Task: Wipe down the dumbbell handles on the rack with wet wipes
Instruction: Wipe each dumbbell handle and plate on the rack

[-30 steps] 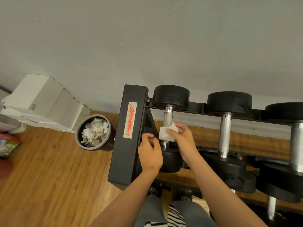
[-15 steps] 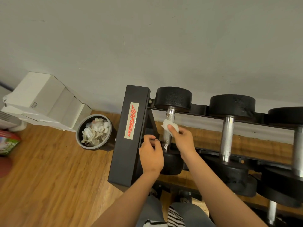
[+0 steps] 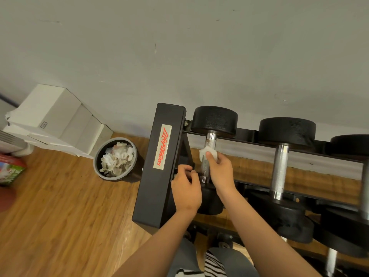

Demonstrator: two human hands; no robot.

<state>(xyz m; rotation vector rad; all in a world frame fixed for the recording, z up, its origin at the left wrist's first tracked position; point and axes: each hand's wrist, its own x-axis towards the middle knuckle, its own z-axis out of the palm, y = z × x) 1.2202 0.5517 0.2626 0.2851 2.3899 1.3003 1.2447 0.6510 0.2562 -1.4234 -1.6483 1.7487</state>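
Moved up since a second ago: our right grip, closed on the wet wipe, now high on the leftmost dumbbell handle. Handle axis runs from us toward the wall; bare knurl lies nearer us. Our left grip curls on the rack, just beside.

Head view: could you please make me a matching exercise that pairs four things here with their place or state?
1 wipe
2 bin
3 left hand
4 boxes

A full of crumpled wipes
B stacked against the wall, far left
C grips the rack frame
D held on the leftmost dumbbell handle by the right hand

Pairs: 1-D, 2-A, 3-C, 4-B
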